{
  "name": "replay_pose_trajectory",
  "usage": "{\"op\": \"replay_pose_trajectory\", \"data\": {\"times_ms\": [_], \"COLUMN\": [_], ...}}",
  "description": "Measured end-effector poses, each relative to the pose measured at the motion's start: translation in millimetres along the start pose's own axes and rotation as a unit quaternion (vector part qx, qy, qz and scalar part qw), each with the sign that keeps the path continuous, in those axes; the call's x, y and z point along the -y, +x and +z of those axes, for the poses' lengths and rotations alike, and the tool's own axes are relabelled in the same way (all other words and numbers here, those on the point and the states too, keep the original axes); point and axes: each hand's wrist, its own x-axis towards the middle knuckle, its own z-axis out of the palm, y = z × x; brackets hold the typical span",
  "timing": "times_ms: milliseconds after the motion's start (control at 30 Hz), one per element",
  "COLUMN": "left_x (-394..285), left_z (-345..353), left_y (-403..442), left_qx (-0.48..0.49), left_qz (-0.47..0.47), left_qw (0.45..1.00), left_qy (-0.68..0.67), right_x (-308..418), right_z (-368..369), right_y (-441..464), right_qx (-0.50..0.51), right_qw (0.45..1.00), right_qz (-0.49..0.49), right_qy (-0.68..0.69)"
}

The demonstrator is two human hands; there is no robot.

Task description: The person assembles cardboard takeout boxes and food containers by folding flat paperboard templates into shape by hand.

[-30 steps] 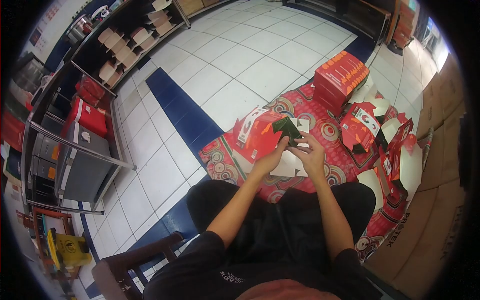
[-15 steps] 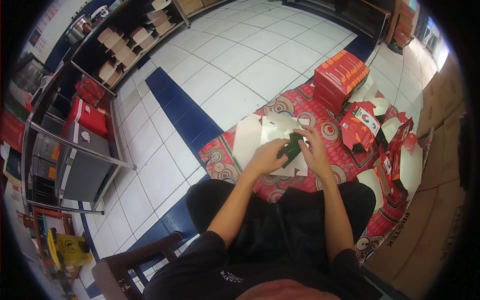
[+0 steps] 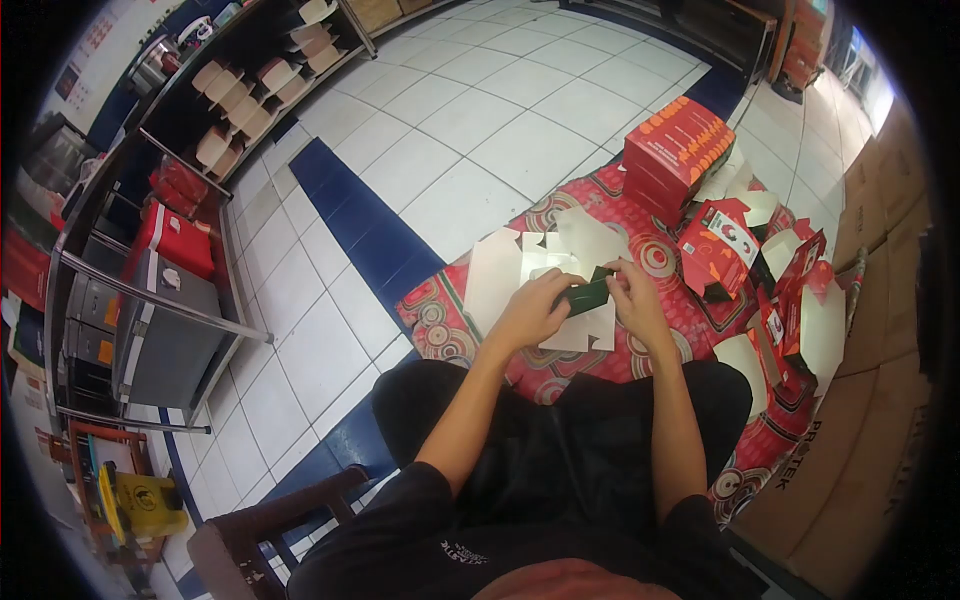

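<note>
A partly folded cardboard box stands in front of me, with its white inner flaps [image 3: 592,236] up and a dark green side panel [image 3: 590,297] facing me. My left hand [image 3: 540,308] grips the left end of that green panel. At its right upper corner, my right hand [image 3: 637,303] pinches the edge between thumb and fingers. Beneath the box, flat white cardboard blanks [image 3: 490,285] lie on the patterned red cloth [image 3: 435,310]. Parts of the box behind my fingers are hidden.
A stack of red printed cartons [image 3: 675,165] stands at the cloth's far end. Several red folded boxes [image 3: 720,245] lie to the right, beside large brown cartons [image 3: 860,420]. A metal rack [image 3: 165,290] is at left, with a wooden chair arm [image 3: 270,510] nearby.
The green panel has turned from steeply slanted to nearly level. Flaps at the back of the box now stand higher, and my right hand has moved slightly down and right.
</note>
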Motion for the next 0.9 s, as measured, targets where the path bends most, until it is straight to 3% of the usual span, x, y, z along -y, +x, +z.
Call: {"op": "replay_pose_trajectory", "data": {"times_ms": [133, 200, 233, 300, 433, 500, 533, 667, 733, 833, 900], "left_x": [6.3, 5.1, 1.5, -6.0, 3.9, 6.1, 7.3, 5.4, 2.6, 3.4, 6.7], "left_z": [3.9, 2.8, 0.7, -3.0, 4.1, 5.1, 4.7, -1.4, -5.3, -5.1, -3.0], "left_y": [3.1, 6.6, 7.5, 7.4, 4.5, 3.3, 2.8, 3.1, 3.1, 3.2, 2.0], "left_qx": [-0.034, -0.114, -0.115, -0.107, -0.124, -0.124, -0.124, -0.084, -0.061, -0.05, -0.104], "left_qz": [-0.031, -0.041, -0.041, -0.166, -0.126, -0.089, -0.09, -0.108, -0.14, -0.145, -0.084], "left_qw": [0.998, 0.992, 0.991, 0.977, 0.98, 0.98, 0.98, 0.984, 0.983, 0.983, 0.983], "left_qy": [-0.04, -0.046, -0.046, -0.081, -0.091, -0.125, -0.125, -0.117, -0.103, -0.097, -0.124], "right_x": [-18.5, -19.9, -20.4, -17.5, 2.9, 12.8, 5.4, 3.0, 0.3, 6.4, 3.8], "right_z": [0.5, -1.5, -1.2, 0.5, 4.1, 7.7, 13.5, 20.1, 26.4, 24.4, 22.5], "right_y": [7.4, 9.9, 10.1, 8.6, 4.2, 0.3, -1.4, -5.2, -3.5, -5.8, -4.8], "right_qx": [-0.084, -0.122, -0.122, -0.128, -0.018, 0.049, 0.041, 0.009, -0.106, -0.071, -0.042], "right_qw": [0.996, 0.969, 0.97, 0.939, 0.975, 0.997, 0.996, 0.999, 0.994, 0.997, 0.998], "right_qz": [-0.01, 0.073, 0.072, 0.162, 0.066, -0.04, -0.062, -0.023, 0.005, -0.028, -0.024], "right_qy": [0.037, 0.2, 0.2, 0.274, 0.21, 0.039, 0.042, 0.025, 0.027, 0.022, 0.032]}}
